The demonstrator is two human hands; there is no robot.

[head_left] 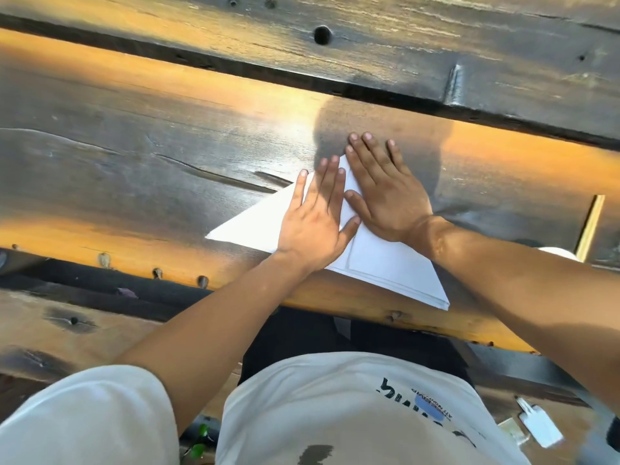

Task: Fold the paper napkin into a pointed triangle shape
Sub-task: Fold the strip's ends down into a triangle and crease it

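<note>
A white paper napkin [385, 263] lies flat on the dark wooden table [134, 162], folded into a triangle whose apex points away from me and whose long edge runs along the table's near edge. My left hand [318, 216] rests palm down on the napkin's left half, fingers spread. My right hand [385, 193] presses flat on the upper right side, its fingertips reaching past the apex onto the wood. The napkin's right corner [443, 300] overhangs the table's front edge slightly. Both hands hide the middle of the napkin.
The table is made of rough planks with gaps and knot holes [322, 35]. A thin wooden stick [590, 226] lies at the right beside a white object [557, 253]. Small white items [540, 427] lie on the floor at bottom right.
</note>
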